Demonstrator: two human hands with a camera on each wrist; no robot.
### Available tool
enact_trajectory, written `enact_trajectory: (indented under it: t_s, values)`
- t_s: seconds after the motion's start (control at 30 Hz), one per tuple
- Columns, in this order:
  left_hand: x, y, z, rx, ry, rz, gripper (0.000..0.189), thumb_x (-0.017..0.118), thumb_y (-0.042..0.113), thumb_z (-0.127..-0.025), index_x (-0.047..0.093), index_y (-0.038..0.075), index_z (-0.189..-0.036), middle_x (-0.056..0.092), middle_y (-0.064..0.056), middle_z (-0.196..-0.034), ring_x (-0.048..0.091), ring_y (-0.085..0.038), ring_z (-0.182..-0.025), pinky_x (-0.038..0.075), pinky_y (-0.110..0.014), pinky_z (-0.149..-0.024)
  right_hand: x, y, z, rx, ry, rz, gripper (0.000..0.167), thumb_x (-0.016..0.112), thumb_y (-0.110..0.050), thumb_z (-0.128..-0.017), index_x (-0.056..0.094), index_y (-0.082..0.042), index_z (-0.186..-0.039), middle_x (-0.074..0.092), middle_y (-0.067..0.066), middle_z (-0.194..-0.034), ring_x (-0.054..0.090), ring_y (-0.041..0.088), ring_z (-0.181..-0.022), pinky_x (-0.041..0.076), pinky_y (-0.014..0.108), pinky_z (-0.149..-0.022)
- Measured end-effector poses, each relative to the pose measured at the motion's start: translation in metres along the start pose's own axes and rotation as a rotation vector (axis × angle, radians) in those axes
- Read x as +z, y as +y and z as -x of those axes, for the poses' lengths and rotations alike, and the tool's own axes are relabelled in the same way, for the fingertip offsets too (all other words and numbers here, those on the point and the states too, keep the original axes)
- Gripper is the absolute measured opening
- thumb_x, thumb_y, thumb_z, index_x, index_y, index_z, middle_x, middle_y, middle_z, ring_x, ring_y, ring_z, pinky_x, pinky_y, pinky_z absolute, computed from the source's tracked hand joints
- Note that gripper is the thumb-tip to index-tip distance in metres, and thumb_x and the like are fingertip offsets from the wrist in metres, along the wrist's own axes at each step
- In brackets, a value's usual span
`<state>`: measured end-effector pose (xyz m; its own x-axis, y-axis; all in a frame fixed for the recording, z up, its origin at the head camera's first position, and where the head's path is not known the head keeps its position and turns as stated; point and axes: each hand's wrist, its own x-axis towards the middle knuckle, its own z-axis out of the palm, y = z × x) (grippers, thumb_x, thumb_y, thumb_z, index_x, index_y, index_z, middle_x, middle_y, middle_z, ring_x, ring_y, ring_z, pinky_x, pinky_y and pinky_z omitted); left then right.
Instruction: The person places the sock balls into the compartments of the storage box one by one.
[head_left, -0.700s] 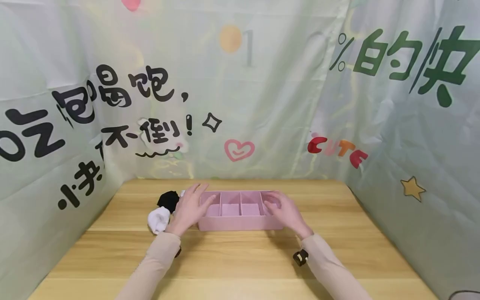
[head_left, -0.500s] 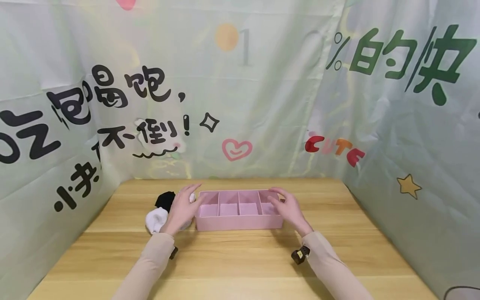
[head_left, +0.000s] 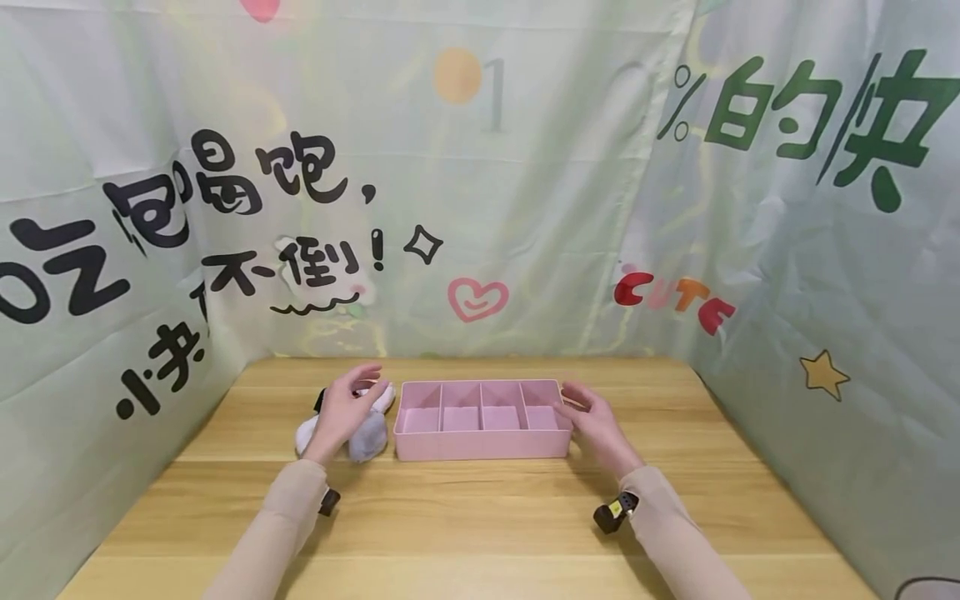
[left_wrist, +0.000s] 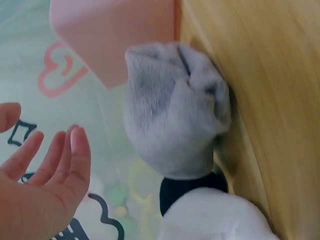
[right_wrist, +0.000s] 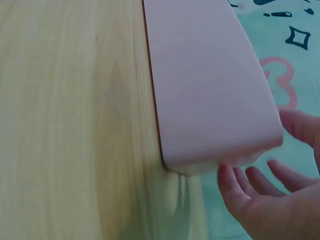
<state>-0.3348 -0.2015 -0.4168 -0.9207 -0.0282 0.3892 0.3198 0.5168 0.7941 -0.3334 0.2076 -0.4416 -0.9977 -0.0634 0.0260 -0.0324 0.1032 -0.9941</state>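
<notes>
A pink box (head_left: 482, 447) with several compartments in a row stands on the table. My left hand (head_left: 345, 414) hovers left of it over some balled-up socks, fingers spread and relaxed, nothing in them. A grey sock (left_wrist: 165, 115) lies closest to the box; a black sock (left_wrist: 181, 193) and a white sock (left_wrist: 215, 216) show beyond it in the left wrist view. Another white sock (head_left: 386, 397) lies behind the grey one. At the box's right end is my right hand (head_left: 598, 423), its loosely bent fingertips by the end wall and its thumb near the rim.
The wooden table (head_left: 480, 525) reaches back to a pale printed curtain (head_left: 555, 208), which also closes in the left and right sides. A dark cable (head_left: 930, 581) shows at the lower right corner.
My left hand has moved left from the box's left end to over the socks, uncovering the grey one. My right hand has shifted right, from over the last compartment to the box's end.
</notes>
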Motion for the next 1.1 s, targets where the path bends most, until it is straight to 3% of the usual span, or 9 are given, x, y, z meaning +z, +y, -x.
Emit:
enact_trajectory:
  t_s: [0.2, 0.37, 0.47, 0.57, 0.7, 0.8, 1.0, 1.1]
  values:
    - [-0.015, -0.011, 0.001, -0.038, -0.031, 0.096, 0.041, 0.067, 0.030, -0.094, 0.061, 0.011, -0.130, 0.066, -0.015, -0.122, 0.064, -0.021, -0.106, 0.052, -0.023, -0.080, -0.007, 0.008, 0.000, 0.005, -0.091, 0.017, 0.062, 0.063, -0.011, -0.095, 0.034, 0.001, -0.149, 0.035, 0.025, -0.153, 0.038, 0.040, -0.139, 0.040, 0.048, -0.110]
    - [-0.025, -0.024, 0.000, -0.062, -0.064, 0.218, 0.045, 0.067, 0.028, -0.094, 0.059, 0.004, -0.131, 0.063, -0.022, -0.121, 0.063, -0.003, -0.095, 0.056, -0.024, -0.078, -0.010, 0.013, 0.000, 0.016, -0.125, 0.047, 0.068, 0.066, -0.011, -0.094, 0.031, 0.000, -0.151, 0.030, 0.025, -0.156, 0.035, 0.043, -0.140, 0.041, 0.048, -0.109]
    - [-0.031, -0.031, 0.001, -0.071, -0.084, 0.262, 0.046, 0.067, 0.025, -0.094, 0.057, 0.000, -0.132, 0.062, -0.025, -0.122, 0.062, 0.001, -0.092, 0.056, -0.024, -0.077, -0.011, 0.015, 0.000, 0.007, -0.148, 0.044, 0.070, 0.066, -0.008, -0.093, 0.028, 0.001, -0.152, 0.026, 0.026, -0.157, 0.034, 0.046, -0.140, 0.043, 0.049, -0.107]
    - [-0.038, -0.037, 0.000, -0.078, -0.102, 0.301, 0.047, 0.069, 0.024, -0.093, 0.057, -0.001, -0.131, 0.066, -0.017, -0.118, 0.064, 0.001, -0.093, 0.056, -0.024, -0.076, -0.013, 0.016, 0.000, 0.003, -0.162, 0.031, 0.072, 0.066, -0.007, -0.092, 0.027, 0.001, -0.152, 0.024, 0.025, -0.158, 0.034, 0.046, -0.140, 0.043, 0.049, -0.107]
    - [-0.047, -0.044, 0.001, -0.073, -0.121, 0.347, 0.047, 0.070, 0.023, -0.092, 0.056, -0.001, -0.130, 0.070, 0.006, -0.106, 0.066, -0.001, -0.093, 0.057, -0.025, -0.077, -0.015, 0.015, 0.001, 0.016, -0.191, 0.029, 0.075, 0.066, -0.009, -0.093, 0.024, -0.003, -0.154, 0.021, 0.021, -0.160, 0.030, 0.044, -0.143, 0.041, 0.049, -0.109]
    - [-0.054, -0.049, 0.002, -0.058, -0.121, 0.362, 0.045, 0.069, 0.020, -0.093, 0.056, -0.003, -0.129, 0.069, 0.015, -0.101, 0.066, -0.002, -0.092, 0.057, -0.026, -0.076, -0.017, 0.015, 0.002, 0.023, -0.226, 0.026, 0.076, 0.065, -0.009, -0.094, 0.021, -0.005, -0.156, 0.018, 0.019, -0.162, 0.025, 0.042, -0.145, 0.040, 0.048, -0.110]
    - [-0.066, -0.055, 0.005, -0.065, -0.111, 0.352, 0.046, 0.070, 0.015, -0.092, 0.055, -0.007, -0.129, 0.070, 0.013, -0.102, 0.066, 0.000, -0.092, 0.057, -0.025, -0.077, -0.018, 0.014, 0.003, 0.019, -0.275, -0.004, 0.077, 0.062, -0.004, -0.094, 0.016, -0.006, -0.157, 0.013, 0.018, -0.163, 0.019, 0.042, -0.147, 0.036, 0.050, -0.111]
    - [-0.072, -0.056, 0.008, -0.081, -0.090, 0.299, 0.046, 0.071, 0.019, -0.091, 0.058, -0.005, -0.127, 0.070, 0.010, -0.106, 0.064, 0.002, -0.094, 0.054, -0.020, -0.080, -0.019, 0.014, 0.004, 0.021, -0.277, 0.000, 0.078, 0.063, -0.006, -0.094, 0.017, -0.008, -0.157, 0.013, 0.017, -0.164, 0.019, 0.042, -0.147, 0.037, 0.050, -0.111]
